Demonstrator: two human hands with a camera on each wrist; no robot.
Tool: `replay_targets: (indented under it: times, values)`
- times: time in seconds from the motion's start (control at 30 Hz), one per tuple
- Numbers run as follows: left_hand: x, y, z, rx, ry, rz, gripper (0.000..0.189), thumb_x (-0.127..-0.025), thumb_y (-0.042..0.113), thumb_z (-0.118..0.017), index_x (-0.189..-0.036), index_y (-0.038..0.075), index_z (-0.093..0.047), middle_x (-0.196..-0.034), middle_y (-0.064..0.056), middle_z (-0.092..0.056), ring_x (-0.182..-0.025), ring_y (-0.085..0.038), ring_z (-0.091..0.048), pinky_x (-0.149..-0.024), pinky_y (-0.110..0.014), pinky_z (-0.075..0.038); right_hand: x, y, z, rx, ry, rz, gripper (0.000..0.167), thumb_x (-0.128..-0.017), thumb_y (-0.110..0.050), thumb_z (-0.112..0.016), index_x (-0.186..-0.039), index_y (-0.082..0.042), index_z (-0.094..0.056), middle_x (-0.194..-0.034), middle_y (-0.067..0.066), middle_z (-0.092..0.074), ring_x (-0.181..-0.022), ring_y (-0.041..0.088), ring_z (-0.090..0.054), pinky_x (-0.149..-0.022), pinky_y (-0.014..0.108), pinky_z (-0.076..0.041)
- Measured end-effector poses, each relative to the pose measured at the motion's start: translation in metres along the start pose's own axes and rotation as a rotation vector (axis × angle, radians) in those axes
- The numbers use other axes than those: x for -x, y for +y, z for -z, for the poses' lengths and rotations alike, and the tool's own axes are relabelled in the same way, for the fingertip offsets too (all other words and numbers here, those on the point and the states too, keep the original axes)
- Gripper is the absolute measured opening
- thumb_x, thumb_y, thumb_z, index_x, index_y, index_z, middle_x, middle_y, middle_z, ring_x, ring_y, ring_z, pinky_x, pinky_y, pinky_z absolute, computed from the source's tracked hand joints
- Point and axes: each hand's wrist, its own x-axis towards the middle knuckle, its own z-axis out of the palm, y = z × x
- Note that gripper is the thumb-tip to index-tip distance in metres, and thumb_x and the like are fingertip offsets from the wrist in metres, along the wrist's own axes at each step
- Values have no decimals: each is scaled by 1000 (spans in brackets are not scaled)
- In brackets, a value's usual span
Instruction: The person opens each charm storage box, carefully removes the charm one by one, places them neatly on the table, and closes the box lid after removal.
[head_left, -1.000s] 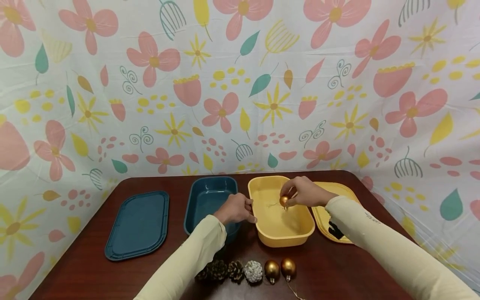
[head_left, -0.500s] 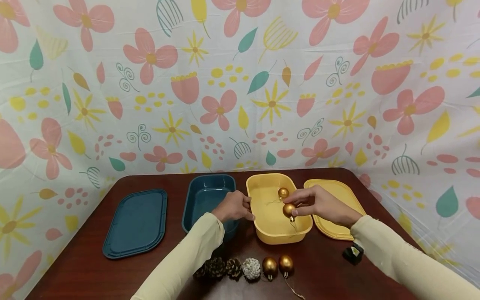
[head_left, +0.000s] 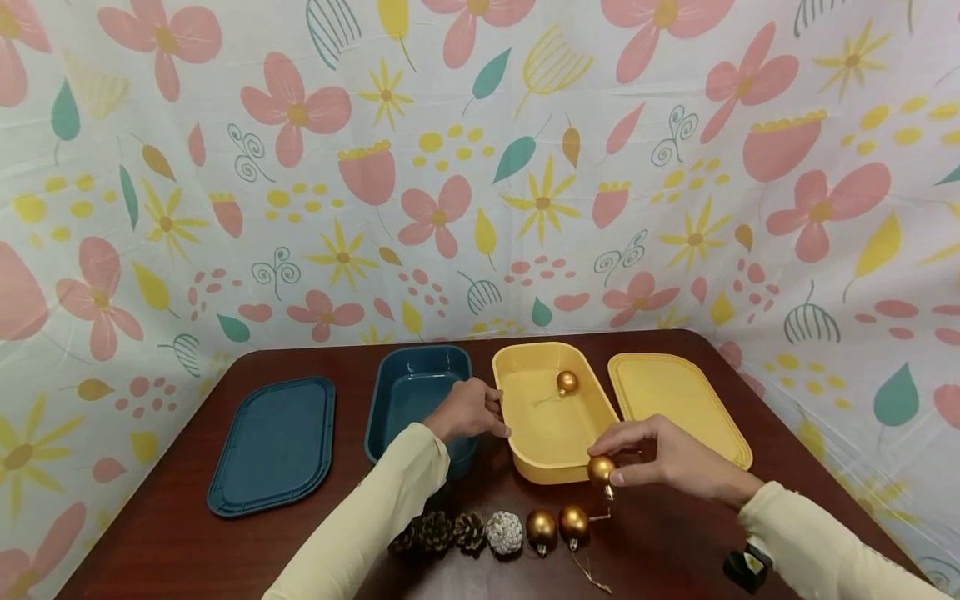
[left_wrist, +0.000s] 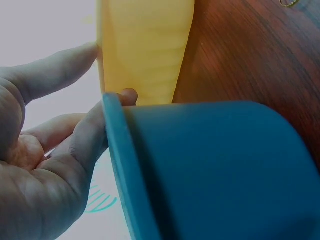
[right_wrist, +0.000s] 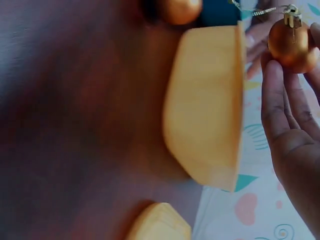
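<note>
Pinched in the fingertips of my right hand (head_left: 667,458) is a shiny gold Christmas ball (head_left: 602,470), just outside the front right corner of the yellow container (head_left: 555,474). Its metal cap and cord show in the right wrist view, where the gold ball (right_wrist: 291,47) sits between thumb and fingers. My left hand (head_left: 467,410) grips the yellow container's left rim; in the left wrist view one fingertip of that hand (left_wrist: 55,165) lies on the yellow outer wall (left_wrist: 145,50). Another gold ball (head_left: 567,382) lies inside the yellow container, its cord trailing left.
Along the front runs a row: brown pine cones (head_left: 435,532), a white woven ball (head_left: 503,533) and two gold balls (head_left: 541,530). A blue container (head_left: 420,367) stands left of the yellow one, under my left forearm. Outermost lie a blue lid (head_left: 273,446) and a yellow lid (head_left: 678,392).
My right hand has lifted the gold ball out of the yellow container and carried it right and toward the front row. The ball left inside has come into view. My left hand stays put.
</note>
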Motion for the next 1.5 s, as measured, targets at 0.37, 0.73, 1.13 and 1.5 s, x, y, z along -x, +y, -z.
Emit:
replay_targets:
  times: [0.37, 0.73, 1.13, 1.5]
  values:
    - [-1, -1, 0, -9, 3, -7, 60, -82, 6, -82, -138, -2, -59, -126, -18, -70, -110, -27, -72, -98, -42, -57, 20, 23, -32, 133, 40, 131, 29, -85, -15, -80, -113, -15, -75, -107, 4, -74, -100, 3, -67, -79, 24, -59]
    - [0, -2, -2, 23, -5, -3, 57, -82, 5, -81, -135, 0, -62, -130, -19, -68, -114, -28, -70, -98, -42, -57, 20, 34, -50, 239, 58, 15, 24, -84, -24, -82, -106, -20, -75, -104, -5, -74, -94, -3, -63, -75, 23, -55]
    - [0, -2, 1, 20, -4, -6, 64, -83, 5, -81, -142, -2, -55, -132, -20, -67, -115, -29, -70, -99, -43, -56, 19, 33, -49, 107, 27, -73, 34, -85, -22, -81, -113, -6, -69, -110, 8, -72, -95, 0, -67, -76, 25, -59]
    - [0, -3, 0, 26, -4, -4, 65, -83, 5, -81, -142, -1, -54, -131, -21, -67, -115, -29, -70, -99, -43, -56, 20, 29, -47, 111, 10, -81, 41, -85, -24, -82, -119, -7, -68, -111, 4, -72, -96, 1, -67, -76, 26, -59]
